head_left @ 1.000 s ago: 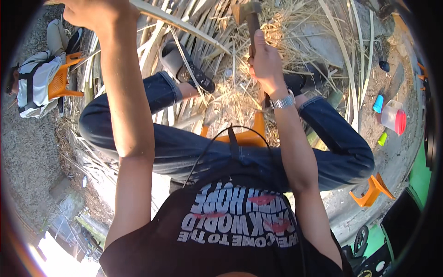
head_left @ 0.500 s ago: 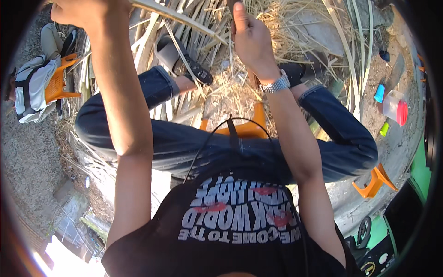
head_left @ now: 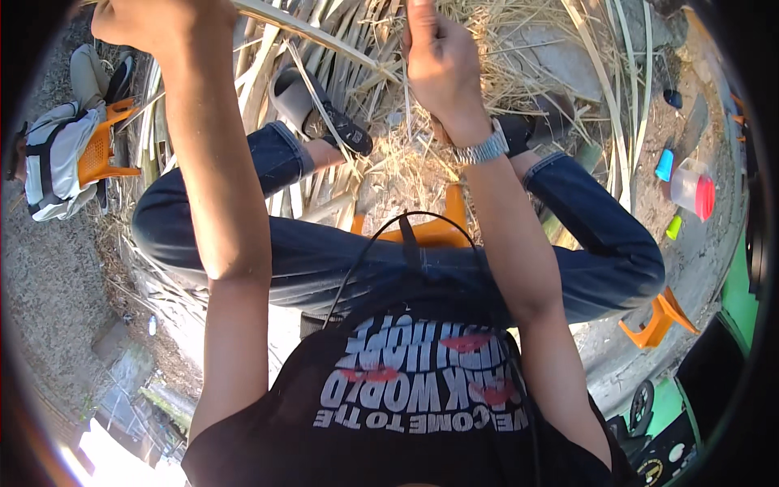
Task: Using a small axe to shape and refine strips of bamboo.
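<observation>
At the upper left edge my left hand (head_left: 154, 23) is closed, cut off by the frame. A pale, flat bamboo-like strip (head_left: 316, 34) runs from beside it, slanting down to the right. My right hand (head_left: 442, 73), below a silver watch, is wrapped round a brown-handled tool (head_left: 439, 130). Only the handle's lower end shows under the fist; the kind of tool cannot be told. The strip's right end lies just left of this fist. Beneath both hands spread split strips and dry shavings (head_left: 406, 162).
I sit on an orange plastic stool (head_left: 434, 231), knees wide, a grey sandal (head_left: 294, 101) on one foot. Another person (head_left: 61, 158) sits on an orange chair (head_left: 101, 150) at far left. Right lie a blue cup (head_left: 664, 165), a clear red-lidded container (head_left: 694, 191) and a green cup (head_left: 673, 227).
My right hand has shifted slightly up and left, taking the tool's dark upper part out of view. My left hand has moved slightly right and down.
</observation>
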Motion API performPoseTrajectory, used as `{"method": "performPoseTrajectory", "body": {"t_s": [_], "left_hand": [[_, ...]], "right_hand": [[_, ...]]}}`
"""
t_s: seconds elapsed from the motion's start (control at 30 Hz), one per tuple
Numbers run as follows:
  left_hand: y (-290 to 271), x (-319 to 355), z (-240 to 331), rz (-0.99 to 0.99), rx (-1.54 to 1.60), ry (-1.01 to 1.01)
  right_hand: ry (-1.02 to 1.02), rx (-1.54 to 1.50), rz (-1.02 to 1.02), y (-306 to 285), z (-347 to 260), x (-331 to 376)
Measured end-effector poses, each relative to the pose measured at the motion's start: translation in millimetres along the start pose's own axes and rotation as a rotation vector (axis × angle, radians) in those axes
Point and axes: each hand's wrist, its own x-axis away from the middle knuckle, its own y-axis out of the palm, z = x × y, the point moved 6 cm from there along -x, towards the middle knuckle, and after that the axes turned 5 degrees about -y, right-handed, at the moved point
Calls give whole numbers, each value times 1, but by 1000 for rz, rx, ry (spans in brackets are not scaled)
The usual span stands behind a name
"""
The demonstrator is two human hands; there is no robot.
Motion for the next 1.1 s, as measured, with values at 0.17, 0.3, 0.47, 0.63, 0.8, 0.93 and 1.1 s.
{"method": "performPoseTrajectory", "body": {"t_s": [0.17,0.3,0.47,0.63,0.8,0.93,1.1], "left_hand": [[-48,-66,-97,-349,595,-318],[23,6,-15,-114,44,-83],[0,-2,5,-90,-4,36],[33,2,-1,-151,-43,-54],[9,-9,-7,-182,-27,-123],[-5,-11,2,35,0,-101],[15,-14,-1,-139,-55,-121]], "right_hand": [[-44,-55,243,22,65,57],[369,229,-72,30,165,53],[-29,-207,158,-6,11,11],[136,137,148,35,163,83],[408,189,-150,37,137,47],[-128,12,125,19,23,14],[208,150,-47,63,183,65]]}}
